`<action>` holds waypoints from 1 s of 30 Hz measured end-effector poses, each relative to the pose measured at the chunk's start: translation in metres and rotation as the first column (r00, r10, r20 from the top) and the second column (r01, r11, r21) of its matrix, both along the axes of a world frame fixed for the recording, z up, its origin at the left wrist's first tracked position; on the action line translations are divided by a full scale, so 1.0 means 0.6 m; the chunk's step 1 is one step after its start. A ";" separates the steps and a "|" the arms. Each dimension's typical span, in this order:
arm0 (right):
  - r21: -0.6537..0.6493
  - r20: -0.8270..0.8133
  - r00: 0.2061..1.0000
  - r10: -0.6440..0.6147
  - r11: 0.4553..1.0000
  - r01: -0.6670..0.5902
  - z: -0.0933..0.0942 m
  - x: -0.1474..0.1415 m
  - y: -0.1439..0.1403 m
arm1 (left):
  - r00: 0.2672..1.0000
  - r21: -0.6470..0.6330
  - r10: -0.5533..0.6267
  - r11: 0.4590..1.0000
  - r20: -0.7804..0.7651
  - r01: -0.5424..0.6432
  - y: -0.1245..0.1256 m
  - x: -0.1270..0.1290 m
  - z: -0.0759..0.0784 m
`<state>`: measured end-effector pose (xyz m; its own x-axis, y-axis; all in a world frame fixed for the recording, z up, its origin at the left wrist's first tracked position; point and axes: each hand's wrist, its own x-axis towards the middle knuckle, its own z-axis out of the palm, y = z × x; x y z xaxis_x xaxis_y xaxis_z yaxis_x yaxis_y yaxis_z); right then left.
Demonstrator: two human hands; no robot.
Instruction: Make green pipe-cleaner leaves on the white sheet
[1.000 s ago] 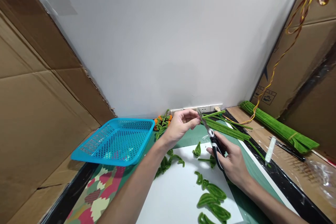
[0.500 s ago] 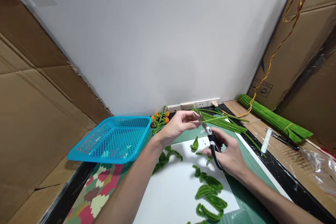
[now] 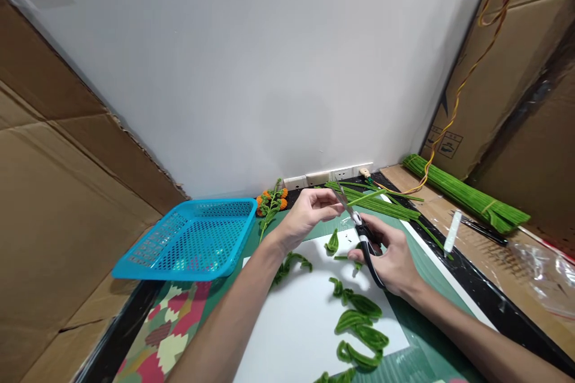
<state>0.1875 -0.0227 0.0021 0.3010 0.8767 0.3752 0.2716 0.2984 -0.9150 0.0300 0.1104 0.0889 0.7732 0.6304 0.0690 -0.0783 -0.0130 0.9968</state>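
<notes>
Spreading scissors [image 3: 357, 219] wider at seemingly uncut green stem [image 3: 371, 197] beside left hand [image 3: 312, 212].
Gripping scissors in curled right hand [image 3: 394, 257]; apparently pinching stem with left, nearly closed.

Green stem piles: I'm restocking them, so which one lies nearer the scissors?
The loose, spread-out pile, just beyond the scissors; the other, a thick, tight bundle, lies well apart, farther right.

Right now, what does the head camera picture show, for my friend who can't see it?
A person's right hand holds black-handled scissors, with a fuzzy green strip at the blades, close to the left hand. Below, curled green leaf shapes lie on white paper; a blue basket sits to the left.
</notes>
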 end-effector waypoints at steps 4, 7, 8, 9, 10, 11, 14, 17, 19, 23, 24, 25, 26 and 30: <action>-0.010 -0.018 1.000 -0.008 1.000 0.008 -0.005 -0.001 0.003 | 1.000 0.012 0.023 1.000 -0.002 -0.023 0.000 -0.001 0.002; 0.023 -0.008 1.000 -0.026 0.999 0.026 0.001 -0.003 0.004 | 1.000 0.039 0.027 0.999 -0.009 -0.027 -0.001 -0.002 0.007; 0.034 0.001 1.000 -0.029 0.999 0.029 0.004 -0.003 0.004 | 1.000 0.048 0.026 0.999 -0.012 -0.025 -0.001 -0.003 0.008; 0.042 0.010 1.000 -0.028 0.999 0.028 0.007 -0.003 0.004 | 1.000 0.056 0.026 0.998 -0.015 -0.025 -0.001 -0.004 0.009; 0.046 0.019 1.000 -0.025 0.999 0.024 0.011 -0.003 0.003 | 0.999 0.061 0.027 0.998 -0.017 -0.026 -0.001 -0.005 0.009; 0.047 0.027 0.999 -0.020 0.999 0.019 0.014 -0.003 0.003 | 0.999 0.064 0.029 0.998 -0.017 -0.028 0.000 -0.006 0.009; 0.058 0.054 0.998 -0.011 0.998 0.008 0.022 -0.002 0.001 | 1.000 0.065 0.028 0.998 -0.010 -0.027 0.002 -0.007 0.006; 0.070 0.084 0.996 -0.014 0.997 0.008 0.027 -0.001 0.000 | 1.000 0.066 0.018 0.998 -0.004 -0.017 0.003 -0.007 0.004; 0.072 0.101 0.995 -0.022 0.997 0.015 0.028 -0.001 0.000 | 1.000 0.059 0.016 0.998 0.007 -0.017 0.002 -0.006 0.005; 0.103 0.189 0.981 -0.046 0.994 0.027 0.027 0.005 0.004 | 0.999 0.047 0.040 0.998 0.030 -0.041 0.001 -0.003 0.009; 0.125 0.224 0.973 -0.058 0.992 0.031 0.026 0.008 0.005 | 0.998 0.049 0.048 0.998 0.034 -0.049 0.001 -0.002 0.010; 0.150 0.260 0.963 -0.074 0.988 0.035 0.025 0.012 0.007 | 0.998 0.050 0.055 0.997 0.038 -0.056 0.001 -0.001 0.010; 0.177 0.293 0.952 -0.089 0.984 0.037 0.025 0.015 0.008 | 0.997 0.053 0.060 0.997 0.043 -0.062 0.001 0.000 0.010; 0.250 0.386 0.914 -0.128 0.968 0.030 0.030 0.025 0.007 | 0.995 0.045 0.078 0.996 0.067 -0.081 0.001 0.002 0.008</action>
